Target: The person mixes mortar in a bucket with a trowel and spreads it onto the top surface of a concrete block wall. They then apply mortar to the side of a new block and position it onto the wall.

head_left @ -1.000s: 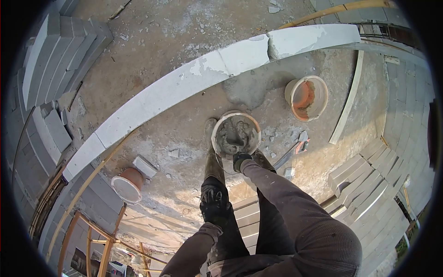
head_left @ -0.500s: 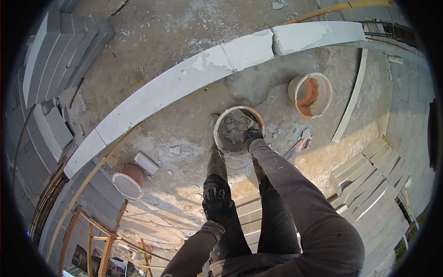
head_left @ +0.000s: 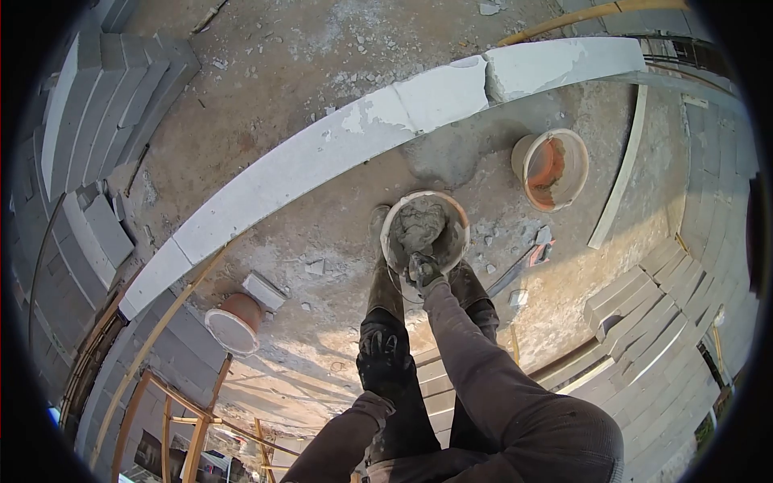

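A bucket of wet grey mortar stands between my boots. My right hand, in a dark glove smeared with mortar, is closed at the bucket's near side. It seems to grip the handle of a mortar-covered tool; the tool's shape is hidden under a heaped lump. My left hand, in a black glove, lies over my left knee with its fingers stretched out and nothing in it.
A long pale block wall curves across in front of me. Another bucket stands right, and an orange-sided one left. Grey blocks are stacked at far left, more blocks at right. Wooden framing stands lower left.
My right hand has moved from the bucket's right rim to its near side, and the mortar is now heaped in a lump before it. My left hand stays on the knee.
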Available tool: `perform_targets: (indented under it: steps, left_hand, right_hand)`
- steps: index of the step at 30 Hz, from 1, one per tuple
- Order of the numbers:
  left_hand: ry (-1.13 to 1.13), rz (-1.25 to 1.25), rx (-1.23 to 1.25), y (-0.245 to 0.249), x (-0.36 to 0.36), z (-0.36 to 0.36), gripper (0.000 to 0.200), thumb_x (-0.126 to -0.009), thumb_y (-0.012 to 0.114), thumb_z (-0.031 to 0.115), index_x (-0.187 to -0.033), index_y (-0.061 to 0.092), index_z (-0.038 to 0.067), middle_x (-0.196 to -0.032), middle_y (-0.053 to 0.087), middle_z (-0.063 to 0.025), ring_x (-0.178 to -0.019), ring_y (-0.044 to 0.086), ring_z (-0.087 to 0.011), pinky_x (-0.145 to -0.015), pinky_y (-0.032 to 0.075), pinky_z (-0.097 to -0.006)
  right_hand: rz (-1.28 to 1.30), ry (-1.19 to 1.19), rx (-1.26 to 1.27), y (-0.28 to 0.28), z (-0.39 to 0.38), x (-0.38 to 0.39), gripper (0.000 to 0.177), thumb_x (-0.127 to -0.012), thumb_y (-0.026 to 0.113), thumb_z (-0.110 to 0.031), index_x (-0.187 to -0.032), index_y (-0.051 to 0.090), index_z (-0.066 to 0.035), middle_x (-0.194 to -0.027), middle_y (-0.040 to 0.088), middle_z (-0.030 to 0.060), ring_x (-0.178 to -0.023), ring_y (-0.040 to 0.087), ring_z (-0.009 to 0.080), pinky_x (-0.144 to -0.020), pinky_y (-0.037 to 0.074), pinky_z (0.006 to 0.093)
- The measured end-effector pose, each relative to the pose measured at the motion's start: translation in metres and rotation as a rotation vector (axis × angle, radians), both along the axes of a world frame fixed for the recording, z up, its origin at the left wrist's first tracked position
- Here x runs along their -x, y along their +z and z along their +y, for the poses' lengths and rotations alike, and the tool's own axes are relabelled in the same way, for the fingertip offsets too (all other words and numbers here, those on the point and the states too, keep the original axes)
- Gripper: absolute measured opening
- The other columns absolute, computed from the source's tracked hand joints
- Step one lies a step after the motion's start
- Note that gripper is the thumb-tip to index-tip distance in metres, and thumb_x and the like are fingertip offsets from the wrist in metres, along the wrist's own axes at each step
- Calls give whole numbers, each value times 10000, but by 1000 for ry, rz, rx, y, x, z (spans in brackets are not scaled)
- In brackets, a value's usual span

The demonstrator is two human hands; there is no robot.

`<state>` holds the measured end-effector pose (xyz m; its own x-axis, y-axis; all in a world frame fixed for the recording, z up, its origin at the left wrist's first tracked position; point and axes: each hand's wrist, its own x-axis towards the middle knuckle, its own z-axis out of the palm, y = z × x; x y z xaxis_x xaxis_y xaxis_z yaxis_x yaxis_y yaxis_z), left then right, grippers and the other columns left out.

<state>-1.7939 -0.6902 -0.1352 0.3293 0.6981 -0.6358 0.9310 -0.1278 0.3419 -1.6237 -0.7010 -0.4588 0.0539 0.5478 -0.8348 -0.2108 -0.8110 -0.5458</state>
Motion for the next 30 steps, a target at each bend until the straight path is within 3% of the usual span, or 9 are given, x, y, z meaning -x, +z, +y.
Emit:
perform_targets:
  steps: [3, 6, 9, 14, 18, 20, 22, 24, 30]
  left_hand:
    - [-10, -64, -25, 2, 4, 6, 702, -718, 657, 398, -1336, 481, 116, -1374, 413, -249, -1243, 418, -448, -972, 376, -567]
    - [65, -42, 49, -2, 5, 1, 618, -765, 610, 391, -1306, 512, 110, -1393, 416, -239, -1277, 380, -462, -983, 340, -597]
    - [-9, -23, 17, 0, 7, 5, 690, -728, 644, 396, -1341, 481, 124, -1380, 406, -250, -1247, 415, -447, -985, 380, -540]
    - [15, -17, 70, 2, 3, 4, 677, -748, 631, 400, -1351, 473, 135, -1398, 389, -245, -1276, 385, -434, -1018, 349, -535]
    - [13, 26, 79, 4, -2, 4, 697, -751, 635, 415, -1367, 455, 143, -1412, 377, -240, -1292, 367, -430, -1032, 331, -538]
    - [41, 9, 82, -5, 0, -8, 696, -750, 638, 416, -1364, 458, 144, -1412, 378, -239, -1287, 371, -434, -1023, 335, -548]
    - [74, -7, 84, -7, -1, -14, 694, -749, 641, 417, -1361, 460, 144, -1412, 379, -239, -1283, 375, -438, -1015, 339, -559]
    - [71, 27, 78, -1, -5, -10, 674, -748, 642, 403, -1346, 474, 143, -1406, 388, -241, -1268, 392, -445, -995, 350, -578]
    - [102, 6, 32, -4, -14, -20, 654, -740, 646, 391, -1326, 493, 143, -1388, 409, -242, -1245, 414, -453, -985, 357, -585]
  right_hand:
    - [-416, 162, -343, 18, 39, 9, 155, -818, 591, -194, -715, 557, -83, -641, 571, 125, -586, 570, 274, -558, 469, 385]
    - [1084, -1145, 368, 21, 86, -31, 237, -883, 548, -233, -688, 513, -103, -563, 482, 9, -494, 483, 151, -500, 444, 284]
    - [1396, -1127, 134, 28, 88, -73, 223, -895, 507, -248, -783, 549, -60, -642, 556, 28, -537, 547, 157, -538, 489, 285]
    - [1070, -1268, 281, 69, 84, -101, 251, -925, 490, -251, -776, 530, -52, -570, 508, 26, -442, 474, 124, -458, 439, 253]
    - [459, -1008, 326, 99, 66, -77, 129, -903, 533, -244, -923, 580, -126, -762, 587, 83, -495, 516, 183, -432, 438, 321]
    - [343, -397, 275, 64, 27, -79, 131, -864, 586, -212, -981, 581, -152, -815, 607, 82, -574, 560, 228, -488, 476, 378]
    - [-509, 548, 122, 87, 66, -82, 209, -833, 610, -188, -1030, 594, -124, -853, 642, 121, -667, 608, 285, -582, 501, 414]
    - [-895, 979, 71, 118, 113, -83, 288, -801, 634, -165, -1079, 607, -96, -891, 677, 160, -760, 656, 343, -676, 526, 450]
    - [-1014, 1244, -153, 37, 108, -39, 320, -853, 531, -263, -1068, 676, -76, -978, 688, 153, -966, 646, 326, -834, 506, 421]
